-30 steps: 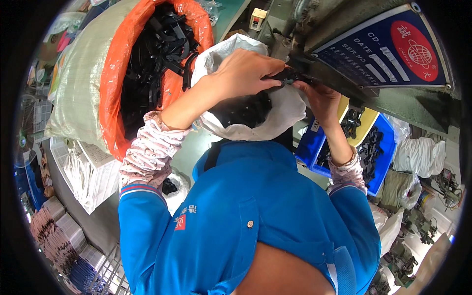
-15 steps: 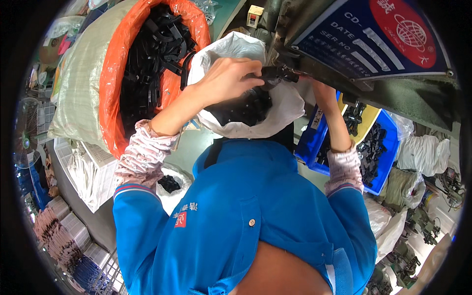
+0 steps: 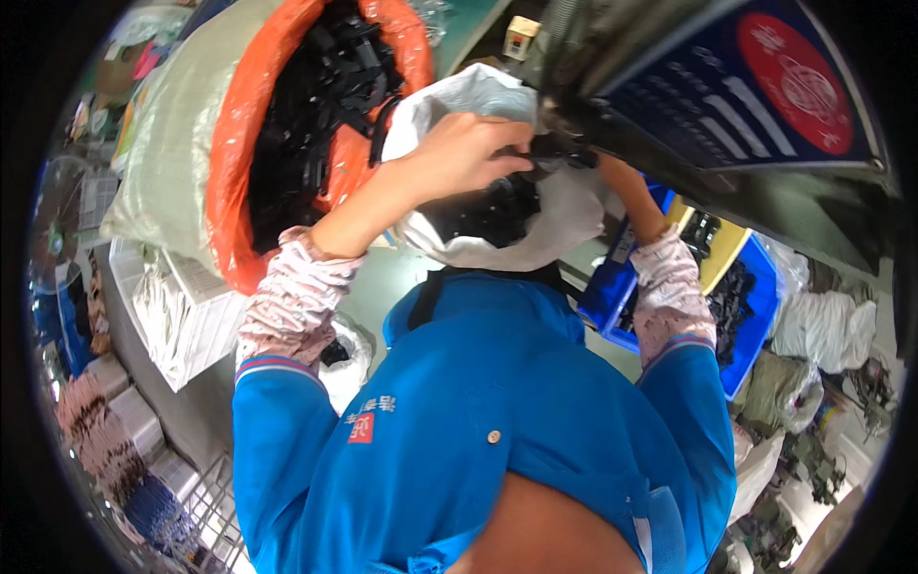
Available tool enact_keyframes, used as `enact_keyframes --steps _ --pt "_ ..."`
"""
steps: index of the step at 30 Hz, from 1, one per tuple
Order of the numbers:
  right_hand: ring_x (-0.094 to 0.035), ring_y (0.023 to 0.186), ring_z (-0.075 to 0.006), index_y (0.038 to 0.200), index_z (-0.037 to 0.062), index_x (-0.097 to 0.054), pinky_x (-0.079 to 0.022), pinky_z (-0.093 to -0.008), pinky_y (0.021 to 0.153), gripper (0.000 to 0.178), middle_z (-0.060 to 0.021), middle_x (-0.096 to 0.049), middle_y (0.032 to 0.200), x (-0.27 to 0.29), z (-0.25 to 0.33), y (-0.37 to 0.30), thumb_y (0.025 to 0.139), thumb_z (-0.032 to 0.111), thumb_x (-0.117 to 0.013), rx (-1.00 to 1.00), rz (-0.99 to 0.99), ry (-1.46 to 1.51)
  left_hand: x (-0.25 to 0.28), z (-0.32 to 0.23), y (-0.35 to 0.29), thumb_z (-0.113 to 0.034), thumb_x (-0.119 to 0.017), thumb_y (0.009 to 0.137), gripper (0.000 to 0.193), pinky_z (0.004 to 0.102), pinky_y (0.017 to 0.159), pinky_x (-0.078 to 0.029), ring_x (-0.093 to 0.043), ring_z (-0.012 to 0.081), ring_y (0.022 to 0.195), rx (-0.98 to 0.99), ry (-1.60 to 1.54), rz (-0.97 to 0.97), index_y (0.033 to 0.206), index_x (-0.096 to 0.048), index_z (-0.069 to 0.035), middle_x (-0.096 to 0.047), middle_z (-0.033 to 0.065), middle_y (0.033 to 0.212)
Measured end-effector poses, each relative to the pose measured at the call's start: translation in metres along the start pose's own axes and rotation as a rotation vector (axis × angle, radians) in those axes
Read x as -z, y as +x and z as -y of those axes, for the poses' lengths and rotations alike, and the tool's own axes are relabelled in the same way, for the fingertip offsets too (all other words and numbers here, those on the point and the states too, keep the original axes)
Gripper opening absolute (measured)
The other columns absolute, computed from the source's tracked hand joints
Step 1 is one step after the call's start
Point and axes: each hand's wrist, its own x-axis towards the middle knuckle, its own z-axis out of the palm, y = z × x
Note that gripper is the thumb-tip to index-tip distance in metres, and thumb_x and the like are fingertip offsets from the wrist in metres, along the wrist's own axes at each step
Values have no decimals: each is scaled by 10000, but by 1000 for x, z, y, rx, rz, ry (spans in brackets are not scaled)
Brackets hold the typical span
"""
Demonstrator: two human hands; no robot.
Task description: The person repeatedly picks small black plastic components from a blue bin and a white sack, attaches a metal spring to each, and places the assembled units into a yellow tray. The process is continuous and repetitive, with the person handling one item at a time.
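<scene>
The left hand (image 3: 464,153) pinches the left end of a dark part (image 3: 559,151) between its thumb and bent fingers, the hand's back turned up; the part is blurred, so its exact shape cannot be told. It lies between the two hands, over the far right portion of a white bag's mouth and close beside the dark machine head. The right hand (image 3: 615,172) reaches up to the part's right end, but its fingers are mostly hidden at the machine's edge, and whether they grip or only steady the part cannot be told. Below the hands, the white bag (image 3: 564,234) stands open with its rim folded outward, and black pieces (image 3: 488,212) lie inside it. To the right, the machine (image 3: 813,215) bears a blue plate (image 3: 660,110) with a red oval, and a small pale box (image 3: 520,38) sits on the far side. Left of the white bag, a large woven sack (image 3: 158,172) with an orange liner (image 3: 225,206) gapes open, full of black plastic parts (image 3: 320,105). To the near right, beyond the right forearm, a blue bin (image 3: 762,330) holds more dark parts, with a yellow tray (image 3: 729,251) at its far side. To the near left are a white basket (image 3: 206,330) and a smaller white bag (image 3: 352,368), beside the left sleeve.
</scene>
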Motion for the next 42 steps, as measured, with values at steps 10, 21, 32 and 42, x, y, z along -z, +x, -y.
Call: enact_keyframes --steps 10,21,32,42 --pt "-654 874 -293 1144 48 -666 -505 -420 830 378 -108 -688 1055 -7 -26 3 876 314 -663 76 -52 -105 -37 0 -44 -157 -761 778 206 399 691 -540 -666 291 825 -121 184 -412 920 -653 -54 -683 115 1056" --pt "-673 858 -163 1087 58 -667 -570 -290 690 205 -69 -691 997 54 57 10 883 42 -675 -779 166 1309 58 161 -259 -207 -706 809 431 531 725 -508 -643 438 910 1024 770 27 1138 -486 -35 -659 261 945" --pt "-560 702 -113 1138 -38 -631 -455 -250 642 265 -9 -614 841 139 147 20 926 121 -649 -778 373 1507 68 60 -260 -23 -728 830 360 289 873 -495 -619 153 988 631 28 -969 1140 -546 2 -650 108 1116" --pt "-401 579 -56 1132 7 -619 -303 -221 525 261 43 -447 663 185 128 -13 971 210 -599 -664 383 1299 46 -27 -163 -190 -735 817 459 530 1080 -357 -546 341 1115 123 -1578 -1142 1200 -606 26 -616 174 1115"
